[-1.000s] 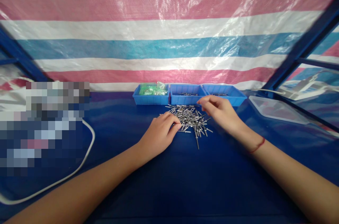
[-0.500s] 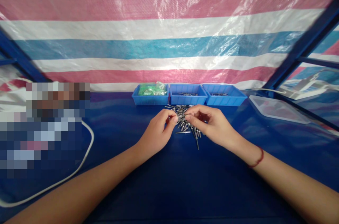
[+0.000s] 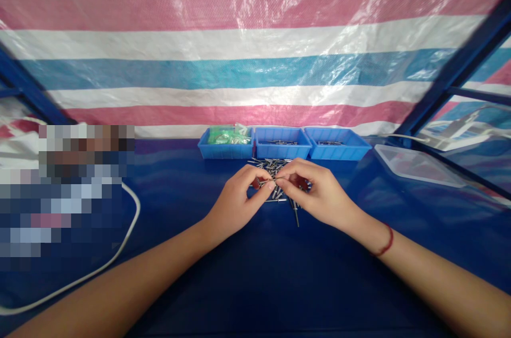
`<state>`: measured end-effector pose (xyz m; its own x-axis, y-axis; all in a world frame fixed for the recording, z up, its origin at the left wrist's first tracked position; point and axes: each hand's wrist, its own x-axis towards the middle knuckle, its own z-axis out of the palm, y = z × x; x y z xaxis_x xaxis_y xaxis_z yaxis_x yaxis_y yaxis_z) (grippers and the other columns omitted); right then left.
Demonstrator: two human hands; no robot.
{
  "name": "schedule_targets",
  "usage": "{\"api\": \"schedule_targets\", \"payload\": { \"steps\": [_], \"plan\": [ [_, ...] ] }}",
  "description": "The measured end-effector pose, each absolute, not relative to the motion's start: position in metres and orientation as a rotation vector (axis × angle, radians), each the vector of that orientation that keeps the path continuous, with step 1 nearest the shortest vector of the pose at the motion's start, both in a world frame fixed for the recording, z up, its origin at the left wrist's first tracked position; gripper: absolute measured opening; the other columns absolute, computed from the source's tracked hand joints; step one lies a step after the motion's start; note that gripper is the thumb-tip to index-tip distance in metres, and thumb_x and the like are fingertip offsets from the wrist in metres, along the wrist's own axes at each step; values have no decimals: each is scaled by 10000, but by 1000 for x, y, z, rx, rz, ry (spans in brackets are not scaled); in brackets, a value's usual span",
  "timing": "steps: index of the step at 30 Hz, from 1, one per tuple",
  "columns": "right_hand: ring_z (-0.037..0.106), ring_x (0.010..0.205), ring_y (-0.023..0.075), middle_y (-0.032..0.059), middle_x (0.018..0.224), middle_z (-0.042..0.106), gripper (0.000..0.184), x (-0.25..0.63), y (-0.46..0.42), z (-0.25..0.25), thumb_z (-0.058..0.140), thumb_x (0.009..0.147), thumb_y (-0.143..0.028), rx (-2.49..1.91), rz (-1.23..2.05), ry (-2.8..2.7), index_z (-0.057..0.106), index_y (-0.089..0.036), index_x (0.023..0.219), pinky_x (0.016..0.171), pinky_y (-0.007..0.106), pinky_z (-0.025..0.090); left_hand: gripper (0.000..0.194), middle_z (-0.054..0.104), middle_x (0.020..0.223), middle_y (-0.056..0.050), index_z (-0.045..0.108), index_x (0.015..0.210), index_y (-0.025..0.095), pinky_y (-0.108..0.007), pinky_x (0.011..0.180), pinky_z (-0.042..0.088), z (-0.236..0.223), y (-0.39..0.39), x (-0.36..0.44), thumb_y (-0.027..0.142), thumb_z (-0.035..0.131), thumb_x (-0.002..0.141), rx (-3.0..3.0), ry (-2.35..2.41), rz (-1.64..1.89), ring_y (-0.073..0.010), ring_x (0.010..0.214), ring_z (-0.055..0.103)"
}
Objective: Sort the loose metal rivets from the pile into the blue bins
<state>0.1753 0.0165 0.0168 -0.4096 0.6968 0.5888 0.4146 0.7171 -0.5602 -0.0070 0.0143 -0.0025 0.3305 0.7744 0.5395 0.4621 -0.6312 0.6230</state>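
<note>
Two bare hands meet above the middle of the dark blue worktop, both narrow: the left hand and the right hand each bring thumb and forefinger together on what looks like one slim silver metal rivet, though the fingertips hide most of it. Beneath and beyond them lies a loose heap of shiny silver metal rivets, just near of the ribbed blue plastic middle bin. A slip seems the likeliest trouble: so thin and smooth a piece could twist out of the pinch, drop among its lookalikes and be hard to pick out again. One long-stemmed stray rivet juts from the heap's near side, close to the right hand; a low sweep of that palm could roll it nearer. Pushed far, the heap could jam against the bins (the blue plastic left bin holds bright green packets, the blue plastic right bin some dark metal pieces). Off left, a thick white cable curves beside the left forearm, and an elbow swung outward might drag it.
</note>
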Motion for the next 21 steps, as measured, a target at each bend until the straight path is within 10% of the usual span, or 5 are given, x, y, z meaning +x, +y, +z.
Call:
{"api": "schedule_targets", "payload": {
  "steps": [13, 21],
  "plan": [
    [524, 665, 123, 27, 721, 590, 212, 172, 18, 11, 499, 891, -254, -900, 526, -2148, 661, -157, 793, 634, 257, 408, 80, 601, 837, -2, 548, 890, 187, -263, 729, 450, -1, 13, -6, 241, 577, 838, 2194, 1147, 1277, -127, 760, 561],
    [411, 481, 64, -18, 636, 525, 161, 200, 55, 13, 589, 771, -291, -1236, 834, -1201, 641, -139, 783, 426, 198, 307, 98, 635, 961, -10, 636, 838, 235, -384, 841, 379, 0, 12, -9, 267, 544, 849, 2426, 1382, 880, -204, 949, 548]
  ]
}}
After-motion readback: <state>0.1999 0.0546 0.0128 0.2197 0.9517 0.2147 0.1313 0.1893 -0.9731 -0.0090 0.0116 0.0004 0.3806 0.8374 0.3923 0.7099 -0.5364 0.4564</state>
